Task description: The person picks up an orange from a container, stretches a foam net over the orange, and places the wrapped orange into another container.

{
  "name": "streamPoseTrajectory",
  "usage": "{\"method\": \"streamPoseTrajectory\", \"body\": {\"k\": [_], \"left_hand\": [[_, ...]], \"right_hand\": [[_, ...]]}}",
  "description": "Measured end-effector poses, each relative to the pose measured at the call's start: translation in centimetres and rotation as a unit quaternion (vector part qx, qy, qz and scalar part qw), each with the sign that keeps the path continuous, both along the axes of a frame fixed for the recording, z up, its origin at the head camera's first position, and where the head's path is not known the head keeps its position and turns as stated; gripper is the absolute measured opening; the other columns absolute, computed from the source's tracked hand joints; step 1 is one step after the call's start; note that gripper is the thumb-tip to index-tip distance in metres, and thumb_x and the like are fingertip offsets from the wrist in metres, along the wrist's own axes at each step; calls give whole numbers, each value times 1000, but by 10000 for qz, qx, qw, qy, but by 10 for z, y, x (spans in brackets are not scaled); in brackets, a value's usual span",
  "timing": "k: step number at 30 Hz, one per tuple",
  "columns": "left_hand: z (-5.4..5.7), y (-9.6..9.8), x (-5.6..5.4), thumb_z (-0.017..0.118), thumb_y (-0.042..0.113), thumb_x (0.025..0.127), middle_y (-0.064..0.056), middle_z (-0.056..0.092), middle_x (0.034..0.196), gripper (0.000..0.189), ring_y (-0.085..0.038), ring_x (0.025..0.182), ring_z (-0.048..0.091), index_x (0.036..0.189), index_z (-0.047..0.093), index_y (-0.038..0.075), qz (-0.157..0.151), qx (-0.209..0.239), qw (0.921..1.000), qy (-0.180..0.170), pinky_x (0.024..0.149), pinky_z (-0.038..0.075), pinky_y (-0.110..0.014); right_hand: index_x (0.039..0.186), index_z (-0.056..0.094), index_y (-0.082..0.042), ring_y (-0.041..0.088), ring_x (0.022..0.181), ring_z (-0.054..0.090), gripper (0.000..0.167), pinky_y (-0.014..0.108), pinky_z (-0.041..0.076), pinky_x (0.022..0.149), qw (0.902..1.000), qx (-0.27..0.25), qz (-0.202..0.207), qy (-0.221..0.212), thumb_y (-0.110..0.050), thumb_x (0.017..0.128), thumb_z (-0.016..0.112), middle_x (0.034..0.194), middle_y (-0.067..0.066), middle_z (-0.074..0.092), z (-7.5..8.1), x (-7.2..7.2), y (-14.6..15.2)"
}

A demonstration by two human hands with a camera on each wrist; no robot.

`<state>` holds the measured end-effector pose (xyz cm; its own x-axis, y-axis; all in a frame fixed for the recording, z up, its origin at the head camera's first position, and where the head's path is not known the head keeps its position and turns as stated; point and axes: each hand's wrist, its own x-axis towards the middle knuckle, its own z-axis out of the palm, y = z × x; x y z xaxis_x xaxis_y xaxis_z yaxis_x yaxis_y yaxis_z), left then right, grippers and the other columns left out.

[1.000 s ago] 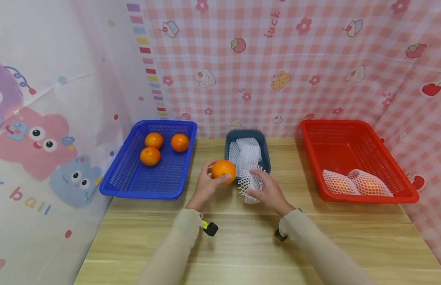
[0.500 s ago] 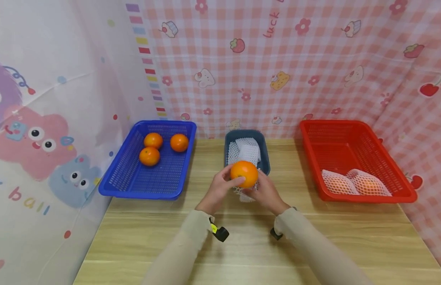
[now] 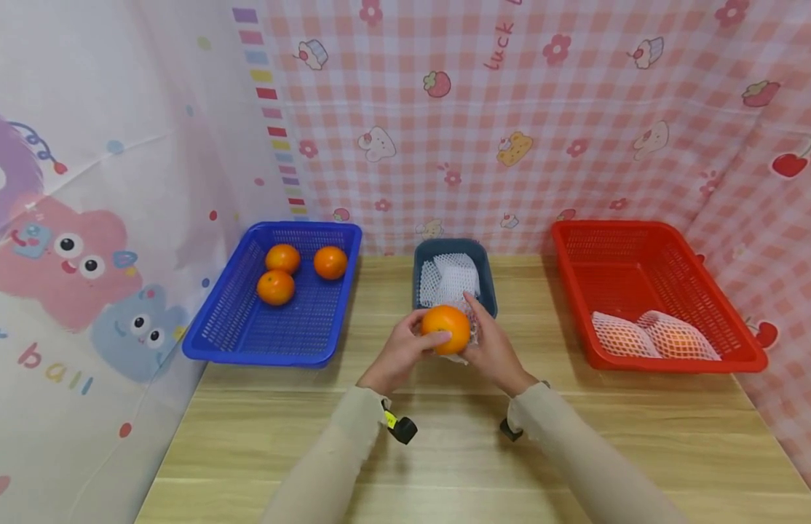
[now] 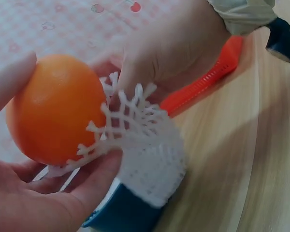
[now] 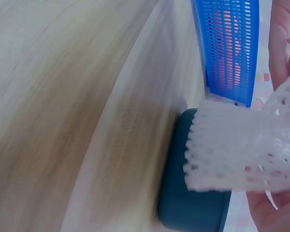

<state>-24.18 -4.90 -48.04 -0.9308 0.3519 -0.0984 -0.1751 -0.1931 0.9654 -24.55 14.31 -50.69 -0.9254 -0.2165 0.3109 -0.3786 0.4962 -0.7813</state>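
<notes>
Left hand (image 3: 400,351) gripped the orange (image 3: 446,329) above the worktop (image 3: 445,451), just before the dark bin (image 3: 485,271); right hand (image 3: 492,351) pinched the foam net (image 4: 145,145) against the fruit. Judgement: the net mouth needed spreading wide and the orange pressing squarely in.

Staged tabletop booth, cartoon cloth backdrop (image 3: 576,109), wooden table (image 3: 445,466), sorting baskets (image 3: 661,291)

Light wood-grain desk (image 3: 445,466). Pink gingham cloth (image 3: 510,109) with cartoon prints behind and right; pale cloth (image 3: 84,218) with cartoon animals left. Even, bright light.
</notes>
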Motion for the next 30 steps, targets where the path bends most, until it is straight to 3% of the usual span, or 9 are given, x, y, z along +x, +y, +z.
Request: {"method": "streamPoseTrajectory", "body": {"k": [3,6,8,10,14,19,25,29,30], "left_hand": [[1,0,0,74,12,84,-19,47,132,80,-27,107,57,149,27,9,127,21,9999,-53,90,50,-39],[2,0,0,77,11,80,-19,41,138,99,-29,112,55,155,13,14,289,-219,9993,-10,96,47,-40],[1,1,0,81,13,77,-17,42,139,100,-29,112,54,154,18,11,353,-561,9978,82,97,46,-40],[0,1,0,84,16,75,-14,46,136,93,-28,109,54,150,29,9,388,-954,9945,212,96,46,-39],[-4,2,-1,87,19,73,-11,52,127,79,-28,105,55,138,43,6,504,-1450,9870,479,92,49,-39],[-8,0,-1,87,17,72,-10,50,130,82,-27,107,54,140,40,9,681,-1581,9839,476,91,50,-36],[-2,-3,2,80,16,81,-16,43,134,82,-28,107,54,148,34,10,612,-1190,9900,436,90,51,-36],[0,-6,3,76,19,85,-18,47,128,73,-27,103,57,147,38,6,852,-801,9928,265,88,52,-35],[-6,-6,0,77,20,84,-17,49,127,72,-27,104,58,145,41,7,921,-676,9932,239,88,52,-35]], "right_hand": [[156,20,-20,32,120,53,92,48,44,99,9995,-188,-252,-91,-1,83,74,139,14,50,-2,1,3],[136,51,-5,28,99,61,54,42,53,85,9967,19,-724,367,-7,86,73,117,12,61,-3,3,4],[110,66,-1,23,85,60,26,37,54,74,9919,123,-1007,768,-8,86,74,101,10,62,-2,5,3],[93,69,-3,18,75,57,11,31,53,66,9869,56,-1180,1096,-9,85,75,89,6,59,-1,6,1],[90,69,-3,14,70,58,9,21,52,62,9830,-451,-886,1547,-4,84,75,84,4,62,3,11,-7],[95,68,0,18,69,61,13,22,54,61,9784,-901,-233,1848,2,83,74,86,9,67,6,18,-19],[102,63,-1,19,75,61,12,25,54,67,9870,-908,-678,1141,-3,91,67,91,10,65,10,22,-20],[104,60,-1,20,75,60,10,27,52,66,9883,-939,-891,811,-5,95,62,90,10,64,10,20,-14],[104,60,-1,20,74,60,10,27,52,66,9881,-964,-894,799,-5,95,61,89,9,64,9,20,-14]]}}
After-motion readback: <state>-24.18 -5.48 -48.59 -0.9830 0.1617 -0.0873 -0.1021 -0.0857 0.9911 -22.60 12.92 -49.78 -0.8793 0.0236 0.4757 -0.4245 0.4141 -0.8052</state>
